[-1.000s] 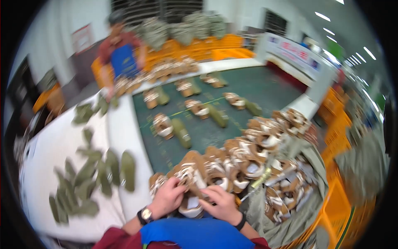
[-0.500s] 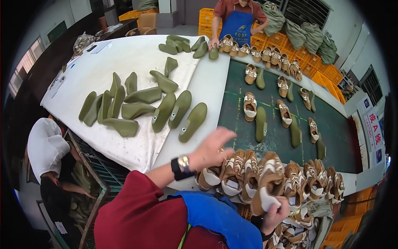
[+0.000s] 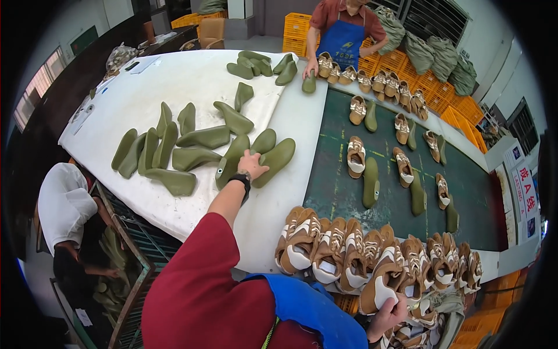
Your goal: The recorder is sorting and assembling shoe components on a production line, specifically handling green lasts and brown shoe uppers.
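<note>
Apron [image 3: 308, 311], blue, lies nearest my viewpoint, and just right of it my right hand [image 3: 390, 317] is clamped on the heel of a brown and white shoe [image 3: 382, 286], held tilted at the near side of a packed row of shoes [image 3: 330, 256]. I judge this shoe light and soft, its collar apt to fold, so the firmer-looking heel seems a sensible place to hold. Beyond it, my left hand [image 3: 253, 166] lies over the surface [image 3: 256, 230], palm down on the middle green last [image 3: 265, 141] of three set close together; its fingertips are hard to make out, so I cannot tell whether they close around it. That last looks hard, stiff and smooth, perhaps slippery; I would wrap its narrower middle rather than pinch the rounded end. More lasts are scattered to the left on white cloth [image 3: 104, 136]. Past the row, shoes sit beside lasts in pairs on a green belt [image 3: 343, 192]. Farther off, a co-worker's hand [image 3: 312, 66] touches another last [image 3: 309, 85] near a second line of shoes [image 3: 379, 82], and behind stand yellow crates [image 3: 440, 96] with bulging sacks [image 3: 431, 57].
</note>
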Action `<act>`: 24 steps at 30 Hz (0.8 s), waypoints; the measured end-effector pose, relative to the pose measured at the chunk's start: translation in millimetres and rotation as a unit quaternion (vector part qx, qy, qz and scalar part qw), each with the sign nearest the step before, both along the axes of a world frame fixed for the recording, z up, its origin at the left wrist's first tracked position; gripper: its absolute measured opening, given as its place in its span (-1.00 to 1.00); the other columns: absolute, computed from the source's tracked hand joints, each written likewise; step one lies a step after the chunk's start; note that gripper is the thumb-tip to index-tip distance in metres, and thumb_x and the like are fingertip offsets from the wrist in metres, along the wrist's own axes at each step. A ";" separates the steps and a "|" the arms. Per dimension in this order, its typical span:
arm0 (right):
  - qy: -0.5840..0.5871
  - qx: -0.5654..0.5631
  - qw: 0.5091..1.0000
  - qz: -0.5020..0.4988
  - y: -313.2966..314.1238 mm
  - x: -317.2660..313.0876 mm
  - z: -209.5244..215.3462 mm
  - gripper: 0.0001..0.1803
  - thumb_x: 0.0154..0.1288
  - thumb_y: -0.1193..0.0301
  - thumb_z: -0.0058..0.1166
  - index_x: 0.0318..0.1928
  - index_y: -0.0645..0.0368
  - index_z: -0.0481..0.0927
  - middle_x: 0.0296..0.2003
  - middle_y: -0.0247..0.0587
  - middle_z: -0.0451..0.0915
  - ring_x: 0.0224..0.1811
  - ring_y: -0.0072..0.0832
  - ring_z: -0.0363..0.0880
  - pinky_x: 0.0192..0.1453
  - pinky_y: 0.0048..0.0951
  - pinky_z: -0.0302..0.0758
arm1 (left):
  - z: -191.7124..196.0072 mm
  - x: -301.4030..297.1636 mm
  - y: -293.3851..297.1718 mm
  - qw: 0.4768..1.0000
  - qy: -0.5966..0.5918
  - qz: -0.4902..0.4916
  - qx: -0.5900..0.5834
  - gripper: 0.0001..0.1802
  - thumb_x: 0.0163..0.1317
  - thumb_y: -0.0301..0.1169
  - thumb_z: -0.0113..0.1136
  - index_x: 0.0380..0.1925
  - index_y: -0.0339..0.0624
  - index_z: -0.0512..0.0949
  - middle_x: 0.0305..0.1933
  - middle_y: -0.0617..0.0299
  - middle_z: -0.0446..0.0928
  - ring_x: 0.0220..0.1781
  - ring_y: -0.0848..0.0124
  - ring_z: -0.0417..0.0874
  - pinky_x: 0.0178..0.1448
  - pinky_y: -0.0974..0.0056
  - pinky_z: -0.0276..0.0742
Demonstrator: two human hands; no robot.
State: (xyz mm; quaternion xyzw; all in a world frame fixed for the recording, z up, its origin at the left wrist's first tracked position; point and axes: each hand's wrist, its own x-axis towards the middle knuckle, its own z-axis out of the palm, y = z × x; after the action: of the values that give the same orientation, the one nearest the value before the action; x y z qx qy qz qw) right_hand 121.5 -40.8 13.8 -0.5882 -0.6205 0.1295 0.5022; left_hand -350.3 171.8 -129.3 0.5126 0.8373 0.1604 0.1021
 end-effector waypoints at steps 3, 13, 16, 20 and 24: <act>0.014 -0.006 1.000 0.015 0.8 -2.8 -2.3 -0.56 0.29 0.13 -0.07 -0.44 0.33 0.46 -0.60 -0.27 0.38 -0.55 -0.53 0.26 -0.45 -0.50 0.20 | -7.2 27.9 -14.6 0.997 0.043 0.010 0.058 -0.46 -0.16 -0.07 0.30 -0.20 -0.18 0.51 0.13 -0.27 0.20 -0.02 -0.12 0.46 0.09 0.09 0.43; 0.007 -0.001 1.000 0.028 1.7 -1.7 -0.7 -0.54 0.27 0.11 -0.05 -0.45 0.34 0.46 -0.59 -0.26 0.40 -0.53 -0.52 0.29 -0.44 -0.48 0.21 | -17.0 5.0 -72.0 0.977 0.057 -0.004 0.207 -0.15 -0.06 -0.02 0.25 0.18 -0.22 0.20 0.14 -0.21 0.25 0.21 -0.08 0.19 0.25 0.04 0.20; -0.004 0.007 1.000 0.007 0.8 -0.8 -0.1 -0.54 0.27 0.11 -0.04 -0.45 0.34 0.46 -0.59 -0.26 0.40 -0.54 -0.53 0.29 -0.45 -0.50 0.20 | -20.8 -64.1 -61.0 0.973 0.145 0.091 0.157 -0.23 -0.08 -0.22 0.27 0.15 -0.22 0.23 0.13 -0.14 0.24 0.18 -0.03 0.23 0.21 0.06 0.25; 0.009 0.004 1.000 0.026 1.8 -2.0 -2.6 -0.54 0.27 0.12 -0.04 -0.46 0.34 0.45 -0.59 -0.28 0.40 -0.54 -0.57 0.28 -0.47 -0.52 0.19 | -30.2 -82.0 -58.0 0.990 -0.024 0.117 0.078 -0.38 -0.01 -0.31 0.22 0.06 -0.29 0.25 -0.26 -0.18 0.53 -0.18 -0.13 0.54 -0.06 -0.03 0.45; 0.022 0.013 0.998 0.050 4.4 -4.7 -5.8 -0.55 0.26 0.13 -0.04 -0.47 0.34 0.45 -0.59 -0.29 0.40 -0.55 -0.57 0.28 -0.47 -0.53 0.19 | -26.4 -37.2 -79.6 0.989 -0.025 0.140 0.046 -0.54 0.03 -0.34 0.18 -0.11 -0.33 0.30 -0.33 -0.25 0.53 -0.23 -0.14 0.56 -0.11 -0.05 0.47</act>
State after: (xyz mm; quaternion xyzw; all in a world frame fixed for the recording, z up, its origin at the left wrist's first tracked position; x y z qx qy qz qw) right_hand 116.8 -36.4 8.0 -0.5467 -0.6399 0.1591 0.5161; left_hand -387.6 92.2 -155.7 0.3906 0.8896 0.2243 0.0759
